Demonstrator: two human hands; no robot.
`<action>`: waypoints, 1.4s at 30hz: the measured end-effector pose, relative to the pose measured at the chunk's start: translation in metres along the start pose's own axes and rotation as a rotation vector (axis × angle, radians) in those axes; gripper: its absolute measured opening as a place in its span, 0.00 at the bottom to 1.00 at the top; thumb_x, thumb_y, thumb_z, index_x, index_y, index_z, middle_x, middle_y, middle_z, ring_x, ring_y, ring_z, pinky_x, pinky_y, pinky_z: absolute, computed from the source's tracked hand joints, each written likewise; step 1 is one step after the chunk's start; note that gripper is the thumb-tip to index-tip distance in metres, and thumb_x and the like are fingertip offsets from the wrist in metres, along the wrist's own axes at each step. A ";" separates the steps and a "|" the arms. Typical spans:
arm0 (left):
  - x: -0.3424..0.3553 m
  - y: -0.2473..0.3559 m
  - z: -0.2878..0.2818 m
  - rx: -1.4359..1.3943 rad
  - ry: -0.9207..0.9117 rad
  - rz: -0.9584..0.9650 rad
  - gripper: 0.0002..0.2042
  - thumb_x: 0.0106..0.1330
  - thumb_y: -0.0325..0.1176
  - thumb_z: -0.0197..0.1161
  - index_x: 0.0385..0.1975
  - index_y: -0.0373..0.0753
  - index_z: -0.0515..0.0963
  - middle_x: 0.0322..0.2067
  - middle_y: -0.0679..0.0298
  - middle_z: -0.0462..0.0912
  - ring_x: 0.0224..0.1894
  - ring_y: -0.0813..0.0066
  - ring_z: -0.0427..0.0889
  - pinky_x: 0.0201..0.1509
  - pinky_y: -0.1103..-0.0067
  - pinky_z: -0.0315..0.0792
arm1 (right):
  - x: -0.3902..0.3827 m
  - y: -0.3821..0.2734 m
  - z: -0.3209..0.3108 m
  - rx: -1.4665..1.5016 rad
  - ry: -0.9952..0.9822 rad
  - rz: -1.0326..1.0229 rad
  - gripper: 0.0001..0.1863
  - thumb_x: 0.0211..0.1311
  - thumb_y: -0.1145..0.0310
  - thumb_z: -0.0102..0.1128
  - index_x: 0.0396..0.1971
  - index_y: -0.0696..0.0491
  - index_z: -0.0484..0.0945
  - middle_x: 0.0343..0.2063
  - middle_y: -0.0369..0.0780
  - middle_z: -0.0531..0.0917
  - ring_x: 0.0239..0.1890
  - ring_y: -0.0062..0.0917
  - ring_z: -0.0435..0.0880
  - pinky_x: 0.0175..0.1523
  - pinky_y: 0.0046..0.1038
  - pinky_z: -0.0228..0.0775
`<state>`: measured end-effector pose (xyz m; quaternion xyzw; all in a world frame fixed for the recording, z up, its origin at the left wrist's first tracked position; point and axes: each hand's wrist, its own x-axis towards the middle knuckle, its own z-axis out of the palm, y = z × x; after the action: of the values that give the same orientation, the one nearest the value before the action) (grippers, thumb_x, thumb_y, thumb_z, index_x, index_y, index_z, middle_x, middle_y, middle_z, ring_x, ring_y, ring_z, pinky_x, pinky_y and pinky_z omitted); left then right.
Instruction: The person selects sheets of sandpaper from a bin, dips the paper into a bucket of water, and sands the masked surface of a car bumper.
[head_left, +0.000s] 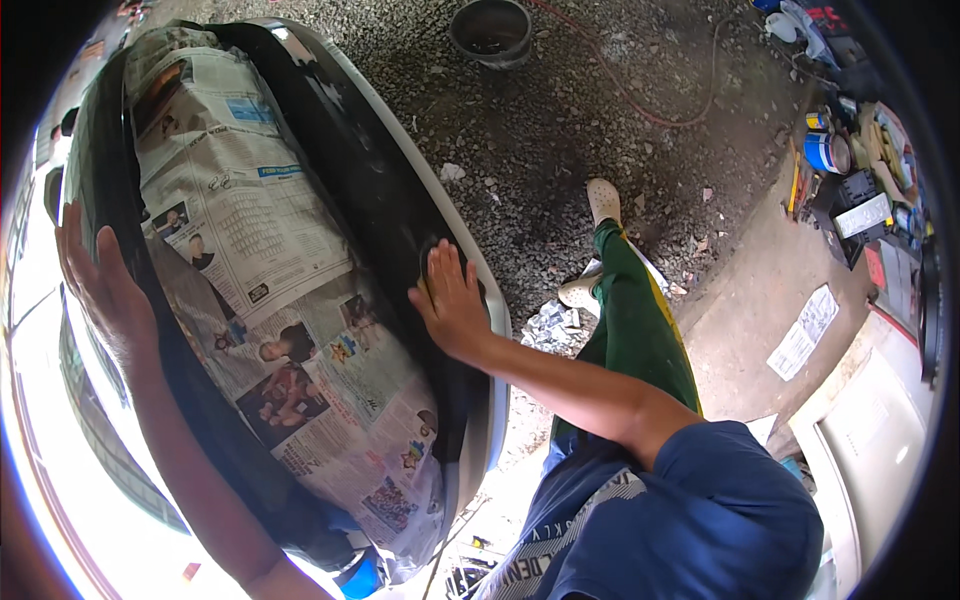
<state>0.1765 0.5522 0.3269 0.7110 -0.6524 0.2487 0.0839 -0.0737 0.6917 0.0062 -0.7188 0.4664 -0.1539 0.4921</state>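
A long, curved vehicle body part (345, 130) with a glossy black border fills the left side. Sheets of newspaper (290, 250) cover its middle. My right hand (452, 305) lies flat on the black strip along the right side, its fingers stretched forward. A small dark rounded shape shows at those fingertips; whether it is a pad under the palm I cannot tell. My left hand (112, 295) is by the opposite black edge, fingers extended and thumb apart, with nothing seen in it. Strong glare washes out the area beside it.
Gravel ground holds a black basin (490, 32) and a thin reddish hose (690, 118). At the right lie a blue-and-white can (826, 153), a black plastic box (850, 205), a printed sheet (804, 332) and a pale panel (875, 430). My legs in green trousers (640, 320) stand beside the vehicle part.
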 end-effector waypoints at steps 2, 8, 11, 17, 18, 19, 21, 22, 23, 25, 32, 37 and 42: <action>-0.005 -0.007 0.000 0.007 -0.014 0.009 0.27 0.76 0.48 0.47 0.69 0.42 0.64 0.70 0.51 0.60 0.74 0.53 0.54 0.75 0.58 0.50 | -0.041 -0.002 -0.002 -0.095 -0.047 -0.065 0.39 0.76 0.49 0.37 0.72 0.68 0.46 0.73 0.59 0.48 0.77 0.48 0.42 0.77 0.50 0.35; 0.000 -0.008 -0.001 0.020 -0.007 0.060 0.24 0.79 0.45 0.45 0.68 0.39 0.65 0.70 0.56 0.63 0.75 0.56 0.53 0.76 0.59 0.50 | -0.002 0.004 -0.012 0.078 -0.075 0.083 0.36 0.76 0.54 0.38 0.72 0.66 0.48 0.75 0.56 0.44 0.78 0.43 0.38 0.79 0.40 0.28; 0.000 -0.011 0.003 0.089 -0.004 0.157 0.23 0.78 0.45 0.46 0.68 0.41 0.66 0.70 0.57 0.64 0.75 0.57 0.53 0.76 0.60 0.50 | 0.013 0.017 -0.043 0.135 -0.055 0.089 0.35 0.73 0.56 0.41 0.71 0.65 0.54 0.71 0.59 0.55 0.75 0.44 0.53 0.77 0.42 0.44; -0.008 -0.008 0.003 0.165 0.004 0.250 0.21 0.76 0.40 0.53 0.66 0.44 0.69 0.69 0.59 0.65 0.74 0.58 0.55 0.75 0.58 0.51 | -0.019 0.056 -0.182 0.675 -0.396 0.427 0.14 0.67 0.62 0.48 0.41 0.57 0.75 0.25 0.35 0.78 0.24 0.22 0.74 0.29 0.36 0.65; -0.010 -0.006 0.001 0.156 0.015 0.259 0.20 0.75 0.39 0.54 0.66 0.44 0.69 0.68 0.59 0.65 0.74 0.58 0.55 0.75 0.58 0.52 | -0.026 0.067 -0.206 0.633 -0.433 0.397 0.15 0.67 0.60 0.51 0.42 0.57 0.76 0.27 0.35 0.78 0.28 0.21 0.75 0.32 0.33 0.67; -0.011 -0.004 -0.003 0.153 0.029 0.267 0.20 0.75 0.38 0.55 0.65 0.45 0.69 0.68 0.58 0.65 0.74 0.58 0.55 0.75 0.58 0.52 | -0.028 0.070 -0.230 0.591 -0.471 0.362 0.16 0.67 0.59 0.53 0.43 0.57 0.77 0.30 0.35 0.78 0.32 0.20 0.77 0.35 0.31 0.69; -0.015 0.018 -0.005 0.226 -0.064 0.288 0.19 0.72 0.33 0.58 0.62 0.43 0.72 0.67 0.57 0.66 0.74 0.58 0.56 0.74 0.60 0.56 | -0.043 0.036 -0.282 0.737 -0.229 0.369 0.17 0.68 0.60 0.55 0.45 0.59 0.78 0.36 0.38 0.79 0.41 0.21 0.79 0.44 0.27 0.72; -0.009 0.039 -0.007 0.225 -0.115 0.323 0.18 0.71 0.32 0.58 0.60 0.42 0.73 0.67 0.57 0.67 0.74 0.58 0.56 0.74 0.61 0.56 | -0.050 0.066 -0.291 0.833 -0.177 0.218 0.15 0.68 0.64 0.55 0.47 0.59 0.78 0.41 0.41 0.79 0.46 0.25 0.80 0.50 0.28 0.73; -0.007 0.053 -0.009 0.233 -0.172 0.354 0.17 0.70 0.31 0.58 0.59 0.42 0.74 0.66 0.56 0.67 0.74 0.58 0.56 0.74 0.62 0.56 | -0.056 0.093 -0.298 0.933 -0.148 0.060 0.15 0.68 0.68 0.55 0.49 0.59 0.79 0.46 0.43 0.79 0.50 0.28 0.81 0.55 0.29 0.74; -0.031 0.067 0.020 -0.528 -0.379 -0.042 0.14 0.69 0.30 0.58 0.53 0.41 0.77 0.64 0.57 0.69 0.71 0.61 0.61 0.73 0.65 0.60 | -0.057 0.083 -0.331 1.320 -0.216 0.224 0.17 0.65 0.69 0.57 0.51 0.60 0.78 0.46 0.44 0.81 0.47 0.31 0.84 0.54 0.32 0.77; -0.098 0.310 0.090 -1.351 -0.874 -0.627 0.12 0.73 0.31 0.56 0.51 0.36 0.80 0.44 0.65 0.85 0.48 0.73 0.83 0.54 0.75 0.76 | -0.041 0.064 -0.368 1.815 -0.273 0.189 0.23 0.60 0.67 0.56 0.53 0.63 0.75 0.45 0.48 0.84 0.45 0.35 0.86 0.51 0.36 0.79; -0.173 0.363 0.098 -2.125 -0.811 -0.975 0.30 0.73 0.45 0.58 0.70 0.38 0.60 0.63 0.61 0.71 0.63 0.71 0.73 0.65 0.69 0.69 | -0.033 0.092 -0.354 1.502 -0.194 0.312 0.19 0.63 0.68 0.56 0.51 0.61 0.77 0.44 0.44 0.84 0.46 0.30 0.85 0.52 0.35 0.78; -0.175 0.361 0.081 -2.050 -0.746 -1.036 0.31 0.72 0.47 0.59 0.69 0.38 0.62 0.61 0.62 0.73 0.61 0.72 0.74 0.65 0.71 0.68 | -0.035 0.129 -0.339 1.214 -0.163 0.465 0.17 0.62 0.67 0.58 0.49 0.58 0.77 0.42 0.40 0.84 0.44 0.26 0.85 0.50 0.32 0.77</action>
<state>-0.1585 0.6229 0.1020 0.5195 -0.1682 -0.6683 0.5053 -0.3897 0.5191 0.0639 -0.2032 0.4012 -0.2244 0.8645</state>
